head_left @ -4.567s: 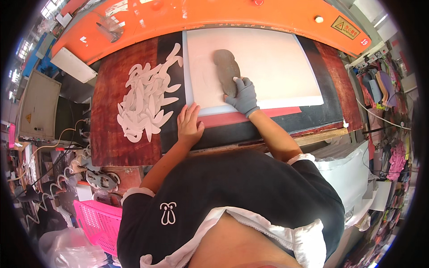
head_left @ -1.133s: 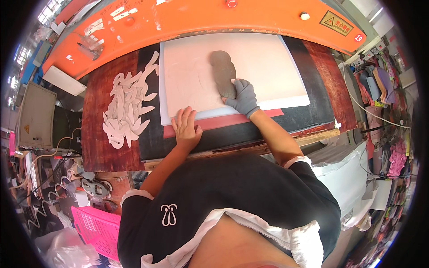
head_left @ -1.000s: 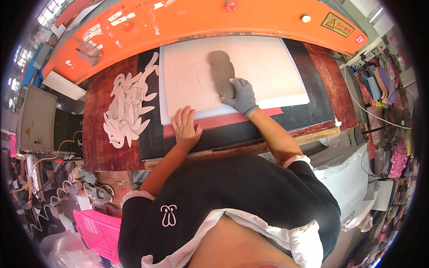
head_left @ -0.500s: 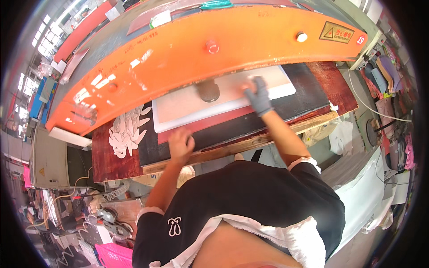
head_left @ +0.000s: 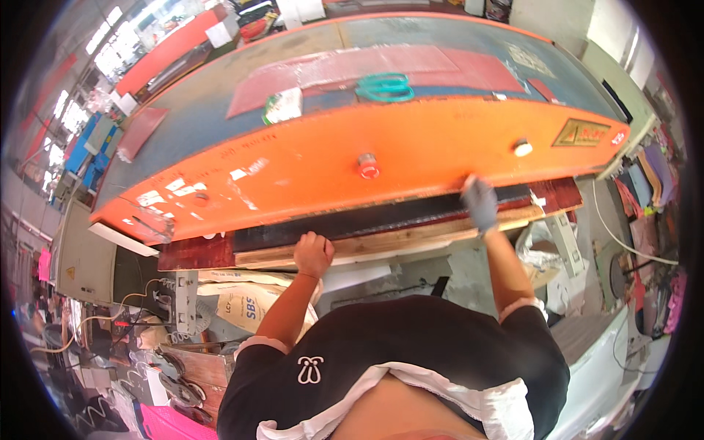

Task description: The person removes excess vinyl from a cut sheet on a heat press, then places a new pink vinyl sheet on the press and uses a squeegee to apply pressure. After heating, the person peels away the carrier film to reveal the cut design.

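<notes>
My left hand (head_left: 314, 254) is curled closed at the wooden front edge (head_left: 396, 241) of the work board. My right hand (head_left: 480, 207), in a grey glove, is raised at the lower rim of the orange machine front (head_left: 293, 172), toward its right side. Motion smears its fingers. Between my hands a strip of black mat (head_left: 367, 221) shows below the orange front, which hides the rest of the board. A bit of a pale piece (head_left: 213, 235) peeks out at the left.
The orange front carries a red button (head_left: 368, 166) and a pale button (head_left: 522, 147). Teal-handled scissors (head_left: 385, 86) and reddish sheets (head_left: 330, 70) lie on the machine top. Below the board sit paper sacks (head_left: 246, 304); a pale cable (head_left: 631, 249) hangs at the right.
My right hand has left the white sheet and moved right, to the orange front. The view has shifted, showing more machine top. The sheet and most pale pieces are now hidden beneath the front.
</notes>
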